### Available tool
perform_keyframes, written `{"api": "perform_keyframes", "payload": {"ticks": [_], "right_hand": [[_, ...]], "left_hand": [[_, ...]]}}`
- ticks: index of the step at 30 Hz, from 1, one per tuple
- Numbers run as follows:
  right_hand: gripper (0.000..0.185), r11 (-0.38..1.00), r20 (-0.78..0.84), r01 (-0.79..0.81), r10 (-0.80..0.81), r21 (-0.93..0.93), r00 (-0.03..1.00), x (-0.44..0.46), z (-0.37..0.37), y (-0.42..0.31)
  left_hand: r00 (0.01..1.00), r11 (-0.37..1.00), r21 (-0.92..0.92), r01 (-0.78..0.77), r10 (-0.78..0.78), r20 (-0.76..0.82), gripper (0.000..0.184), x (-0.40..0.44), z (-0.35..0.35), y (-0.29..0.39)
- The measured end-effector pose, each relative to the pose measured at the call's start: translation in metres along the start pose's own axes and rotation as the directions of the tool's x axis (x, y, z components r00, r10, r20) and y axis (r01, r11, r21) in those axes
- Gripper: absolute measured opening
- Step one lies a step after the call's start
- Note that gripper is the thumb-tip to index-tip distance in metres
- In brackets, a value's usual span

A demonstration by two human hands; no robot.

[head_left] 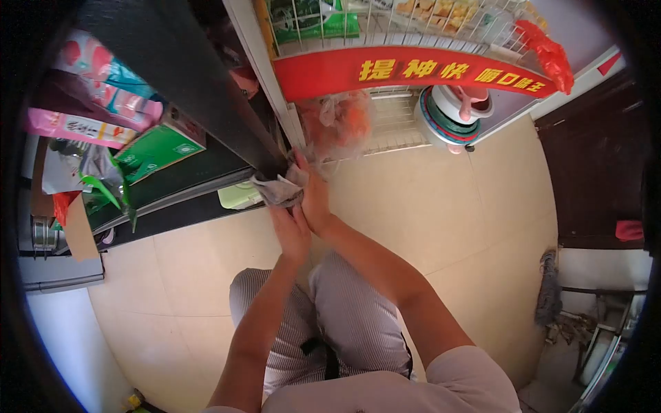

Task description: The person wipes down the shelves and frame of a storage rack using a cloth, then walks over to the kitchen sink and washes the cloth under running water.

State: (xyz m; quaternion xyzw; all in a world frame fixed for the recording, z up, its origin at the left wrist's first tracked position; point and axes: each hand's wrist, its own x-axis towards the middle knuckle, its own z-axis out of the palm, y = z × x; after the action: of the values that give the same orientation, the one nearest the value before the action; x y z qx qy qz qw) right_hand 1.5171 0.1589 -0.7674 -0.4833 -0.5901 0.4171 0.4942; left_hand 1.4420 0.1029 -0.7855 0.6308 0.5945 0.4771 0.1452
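A crumpled grey cloth (281, 190) is wrapped against the lower end of a dark upright cabinet post (217, 103). My left hand (292, 228) reaches up from below and grips the cloth's lower side. On the cloth's right edge is my right hand (315, 196), its fingers pressing the cloth to the post and partly hidden by it. The two hands are close together, nearly touching at the wrists. Just left of the cloth, a pale green box (239, 196) sits on the cabinet's low ledge.
Packets and a green box (165, 151) fill the shelf at left. A wire rack (385, 34) with a red banner (413, 72) stands ahead. Below it are a bag of orange items (341, 124) and stacked basins (447, 117). A mop head (549, 289) lies at right.
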Motion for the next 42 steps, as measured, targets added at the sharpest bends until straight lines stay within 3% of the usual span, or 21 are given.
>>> {"api": "perform_keyframes", "payload": {"ticks": [3,6,9,12,14,16,20,21,23,24,26,27,29,30,32,33,36,38,39,41,42], "right_hand": [[0.046,0.974,0.02,-0.207,0.206,0.086,0.978,-0.017,0.008,0.074],[0.045,0.91,0.069,-0.414,0.415,-0.036,0.907,-0.033,0.019,0.154],[0.044,0.892,0.068,-0.178,0.225,-0.415,0.972,-0.048,0.034,0.213],[0.043,0.927,0.049,-0.309,0.326,-0.212,0.944,-0.045,0.028,0.171],[0.044,0.979,-0.005,-0.021,0.02,-0.202,1.0,-0.038,0.022,0.122],[0.047,0.991,-0.047,0.076,-0.082,-0.111,0.996,-0.023,0.016,0.068],[0.046,0.974,-0.117,0.205,-0.193,0.099,0.974,-0.018,0.023,0.077],[0.044,0.986,-0.104,0.148,-0.14,0.072,0.985,-0.02,0.027,0.097],[0.044,0.932,-0.06,-0.162,0.192,0.325,0.98,-0.029,0.037,0.142],[0.045,0.847,-0.005,-0.307,0.343,0.435,0.939,-0.034,0.041,0.167],[0.044,0.814,0.061,-0.514,0.519,0.271,0.853,-0.05,0.047,0.226],[0.043,0.776,0.082,-0.605,0.601,0.179,0.795,-0.057,0.049,0.246],[0.043,0.646,0.123,-0.733,0.727,0.21,0.676,-0.056,0.05,0.255],[0.043,0.578,0.144,-0.786,0.777,0.221,0.612,-0.053,0.05,0.253],[0.041,0.894,0.021,-0.444,0.444,0.065,0.896,-0.054,0.046,0.232],[0.041,0.974,-0.017,-0.224,0.223,-0.031,0.975,-0.052,0.044,0.219],[0.042,0.957,0.033,-0.184,0.182,0.222,0.983,-0.028,0.026,0.123],[0.043,0.942,-0.008,-0.02,0.024,0.335,1.0,-0.004,0.01,0.028],[0.043,0.921,-0.04,0.091,-0.082,0.38,0.996,0.003,0.006,-0.011],[0.044,0.904,-0.168,0.409,-0.387,0.124,0.907,0.022,0.001,-0.059],[0.041,0.865,-0.183,0.501,-0.488,0.028,0.853,0.028,-0.001,-0.078]], "left_hand": [[0.976,0.981,0.054,0.186,-0.191,0.102,0.046,-0.04,0.043,-0.054],[0.938,0.959,0.021,0.283,-0.282,0.201,0.051,-0.067,0.079,-0.111],[0.949,0.959,-0.075,0.275,-0.258,0.184,0.054,-0.071,0.092,-0.13],[0.967,0.954,-0.172,0.246,-0.231,0.104,0.055,-0.065,0.086,-0.119],[0.98,0.943,-0.267,0.199,-0.198,0.032,0.052,-0.054,0.07,-0.096],[0.984,0.913,-0.385,0.133,-0.167,-0.055,0.047,-0.033,0.044,-0.052],[0.996,0.964,-0.257,0.073,-0.083,-0.029,0.046,-0.036,0.042,-0.065],[0.993,0.966,-0.234,0.114,-0.112,0.025,0.045,-0.053,0.053,-0.097],[0.988,0.96,-0.234,0.152,-0.15,0.028,0.041,-0.064,0.073,-0.114],[0.957,0.949,-0.145,0.278,-0.261,0.127,0.042,-0.069,0.087,-0.127],[0.819,0.861,0.083,0.501,-0.503,0.276,0.045,-0.092,0.105,-0.161],[0.843,0.881,0.132,0.455,-0.474,0.255,0.046,-0.095,0.107,-0.163],[0.893,0.909,0.22,0.355,-0.399,0.207,0.048,-0.093,0.113,-0.159],[0.866,0.895,0.18,0.408,-0.442,0.236,0.049,-0.092,0.107,-0.155],[0.821,0.869,0.081,0.489,-0.489,0.293,0.052,-0.077,0.096,-0.138],[0.885,0.906,-0.04,0.422,-0.402,0.236,0.053,-0.067,0.091,-0.126],[0.972,0.949,-0.217,0.23,-0.215,0.09,0.055,-0.044,0.055,-0.066],[0.985,0.977,-0.137,0.165,-0.157,0.067,0.057,-0.016,0.013,-0.013],[0.994,0.993,-0.095,0.067,-0.075,-0.084,0.057,0.005,-0.002,0.019],[0.922,0.995,0.041,-0.092,0.101,-0.374,0.057,0.045,-0.029,0.076],[0.925,0.993,0.028,-0.117,0.12,-0.36,0.059,0.052,-0.039,0.086]]}}
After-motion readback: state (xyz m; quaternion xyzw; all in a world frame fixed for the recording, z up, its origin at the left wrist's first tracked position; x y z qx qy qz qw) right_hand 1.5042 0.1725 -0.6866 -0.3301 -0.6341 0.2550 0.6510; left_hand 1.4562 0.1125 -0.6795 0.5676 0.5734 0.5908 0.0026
